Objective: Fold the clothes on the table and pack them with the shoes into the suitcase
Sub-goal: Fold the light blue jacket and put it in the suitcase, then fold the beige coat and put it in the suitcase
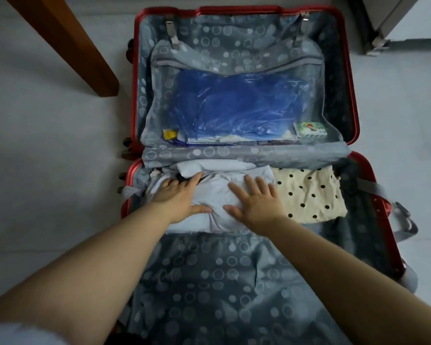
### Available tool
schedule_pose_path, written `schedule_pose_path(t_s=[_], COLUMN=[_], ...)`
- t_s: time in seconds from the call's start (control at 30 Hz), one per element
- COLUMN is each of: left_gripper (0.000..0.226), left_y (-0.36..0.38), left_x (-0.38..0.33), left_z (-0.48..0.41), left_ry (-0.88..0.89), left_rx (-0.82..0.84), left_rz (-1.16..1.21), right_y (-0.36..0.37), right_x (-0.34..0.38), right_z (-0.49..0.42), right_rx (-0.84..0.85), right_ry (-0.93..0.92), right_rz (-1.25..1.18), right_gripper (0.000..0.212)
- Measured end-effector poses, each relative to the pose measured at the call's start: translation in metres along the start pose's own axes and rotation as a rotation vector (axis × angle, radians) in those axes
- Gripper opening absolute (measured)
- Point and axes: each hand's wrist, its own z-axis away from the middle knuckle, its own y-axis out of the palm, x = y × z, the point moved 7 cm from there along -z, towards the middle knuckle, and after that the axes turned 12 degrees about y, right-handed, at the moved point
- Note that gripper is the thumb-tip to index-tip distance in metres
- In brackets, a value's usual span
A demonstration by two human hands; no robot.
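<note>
One loose flap of grey ringed lining lies on the near side of both grips and covers the near part of the lower shell.

Left grip and right grip are both released. Fingers are straight and spread, palms flat on the pale folded garment, neither grasping anything. The garment sits in the lower shell of the red suitcase, directly under the palms, and creases bunch between the thumbs.

Handling, as a judgement: thin, light, limp cloth with no stiffness. It should slump and unfold if lifted by one corner. Best taken with flat palms, or with fingers slid under both side edges of the fold. Pressing down should flatten it without harm.

Touching it just right of the right grip is a cream polka-dot garment, also folded and equally soft by the look of it.

Beyond the fingertips, a white fold tucks in against the hinge line.

Further beyond, the lid's mesh pocket holds a blue plastic-wrapped bundle, a small yellow item and a green packet.

Far left of the left grip a wooden leg stands on the pale floor.

No shoes are in view, so by the look of it packing is only partly done.
</note>
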Motion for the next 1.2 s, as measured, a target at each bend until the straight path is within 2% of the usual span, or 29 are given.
schedule_pose_path(t_s=[0.1,0.2,0.43,0.57,0.63,0.67,0.77,0.8,0.87,0.9,1.07,1.2], left_gripper=[0.089,0.074,0.058,0.083,0.065,0.059,0.056,0.055,0.055,0.056,0.056,0.061], left_y=[0.001,-0.021,-0.123,-0.204,-0.252,-0.277,-0.345,-0.366,-0.398,-0.409,-0.426,-0.413], left_x=[-0.010,-0.027,-0.109,-0.164,-0.186,-0.196,-0.217,-0.219,-0.216,-0.212,-0.160,-0.085], left_z=[0.004,0.042,0.229,0.341,0.397,0.425,0.496,0.516,0.553,0.571,0.681,0.770], left_ry=[-0.070,-0.139,-0.109,-0.112,-0.140,-0.141,-0.116,-0.112,-0.102,-0.093,-0.064,-0.116], left_rx=[0.020,-0.044,-0.112,-0.150,-0.161,-0.180,-0.283,-0.332,-0.406,-0.440,-0.615,-0.615], left_rz=[-0.097,-0.067,0.048,0.105,0.119,0.133,0.160,0.170,0.173,0.168,0.155,0.128], right_y=[-0.014,-0.036,-0.127,-0.219,-0.275,-0.301,-0.365,-0.383,-0.413,-0.426,-0.456,-0.461], right_x=[0.009,0.010,0.019,0.023,0.027,0.031,0.050,0.059,0.083,0.099,0.200,0.286], right_z=[-0.003,0.037,0.236,0.350,0.408,0.437,0.511,0.528,0.557,0.570,0.621,0.656], right_rx=[0.007,0.013,0.138,0.112,0.082,0.066,-0.018,-0.059,-0.130,-0.172,-0.335,-0.392], right_ry=[-0.003,0.040,0.094,0.136,0.146,0.140,0.107,0.099,0.078,0.057,-0.017,-0.083], right_rz=[0.053,-0.013,-0.096,-0.160,-0.179,-0.179,-0.158,-0.159,-0.185,-0.195,-0.270,-0.275], right_gripper=[0.065,0.068,0.072,0.070,0.069,0.073,0.112,0.104,0.072,0.066,0.062,0.059])
